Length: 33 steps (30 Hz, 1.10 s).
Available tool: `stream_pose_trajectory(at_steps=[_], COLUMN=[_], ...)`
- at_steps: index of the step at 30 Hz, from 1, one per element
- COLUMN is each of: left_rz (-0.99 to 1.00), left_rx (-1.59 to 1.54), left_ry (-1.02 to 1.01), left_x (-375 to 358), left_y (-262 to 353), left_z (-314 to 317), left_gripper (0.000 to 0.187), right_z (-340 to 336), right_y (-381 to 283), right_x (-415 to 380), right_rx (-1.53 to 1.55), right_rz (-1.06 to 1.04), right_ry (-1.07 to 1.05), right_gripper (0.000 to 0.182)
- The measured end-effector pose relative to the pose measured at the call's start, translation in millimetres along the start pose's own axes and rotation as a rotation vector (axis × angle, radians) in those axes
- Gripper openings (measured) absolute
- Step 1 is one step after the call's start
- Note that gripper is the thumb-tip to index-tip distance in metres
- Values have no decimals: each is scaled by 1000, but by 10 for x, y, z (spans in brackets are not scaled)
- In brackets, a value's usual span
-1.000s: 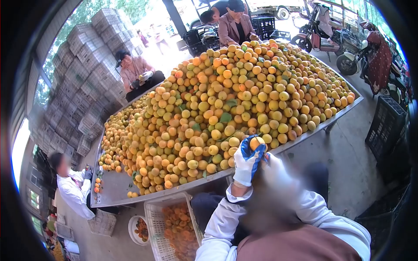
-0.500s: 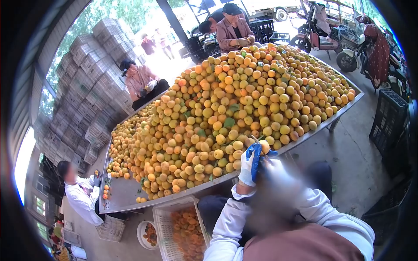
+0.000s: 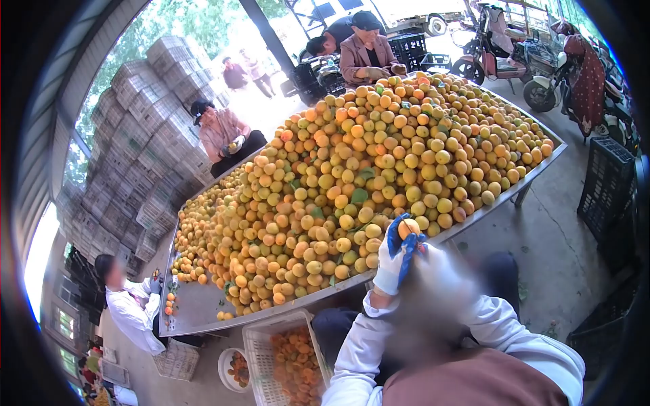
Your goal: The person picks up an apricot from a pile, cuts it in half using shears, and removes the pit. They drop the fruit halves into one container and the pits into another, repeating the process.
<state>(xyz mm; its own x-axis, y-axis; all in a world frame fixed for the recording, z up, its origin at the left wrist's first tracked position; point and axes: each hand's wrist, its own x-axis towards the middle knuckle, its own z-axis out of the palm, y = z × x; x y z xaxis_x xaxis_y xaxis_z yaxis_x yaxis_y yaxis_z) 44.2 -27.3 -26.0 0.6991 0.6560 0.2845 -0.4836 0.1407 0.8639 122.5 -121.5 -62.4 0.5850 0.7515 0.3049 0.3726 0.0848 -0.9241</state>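
Observation:
My left hand (image 3: 394,260), in a white glove with blue palm and fingers, is closed around an orange-yellow apricot (image 3: 408,228) just above the near table edge. My right hand (image 3: 433,260), gloved alike, is up against it, its fingers bent. A small red spot shows at its fingertips; what it belongs to I cannot make out. A blurred patch covers much of this hand. Beyond both hands rises a large heap of apricots (image 3: 338,183) with some green leaves, lying on a metal-rimmed table (image 3: 203,314).
Below the table stand a white crate (image 3: 256,362) with halved apricots and a white bucket (image 3: 223,371). Several co-workers sit around the table, one at the left end (image 3: 132,314). Stacked crates (image 3: 135,135) fill the left; black crates (image 3: 604,183) and scooters (image 3: 542,91) stand right.
The apricot has turned and sits higher in my left fingers, with more of it showing. A thin stick-like thing seen beside it earlier is out of sight. The view has shifted slightly.

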Motion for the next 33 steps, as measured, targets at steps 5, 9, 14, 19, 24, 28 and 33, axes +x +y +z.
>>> stream_pose_trajectory(at_steps=[5, 9, 14, 19, 24, 28, 33], left_rz=[31, 176, -125, 40, 206, 10, 488], left_rx=[22, 314, 107, 276, 409, 53, 1049], left_ry=[36, 106, 247, 123, 77, 195, 41], left_x=[-5, 27, 7, -27, 15, -48, -157], left_y=[-103, -249, 1, -142, -269, 90, 199], left_z=[-104, -207, 11, -173, -252, -105, 223], left_gripper=[43, 40, 27, 33, 47, 41, 35], right_z=[35, 127, 165, 15, 286, -30, -262], right_y=[81, 175, 304, -127, 171, -154, -3], right_x=[-45, -48, -36, -69, -135, -45, 161], right_rx=[20, 1, -37, 398, -80, 241, 47], right_rz=[-9, 17, -153, 429, -233, 97, -225], right_ry=[-56, -35, -144, -376, 67, 65, 248], right_gripper=[12, 10, 15, 21, 7, 4, 17])
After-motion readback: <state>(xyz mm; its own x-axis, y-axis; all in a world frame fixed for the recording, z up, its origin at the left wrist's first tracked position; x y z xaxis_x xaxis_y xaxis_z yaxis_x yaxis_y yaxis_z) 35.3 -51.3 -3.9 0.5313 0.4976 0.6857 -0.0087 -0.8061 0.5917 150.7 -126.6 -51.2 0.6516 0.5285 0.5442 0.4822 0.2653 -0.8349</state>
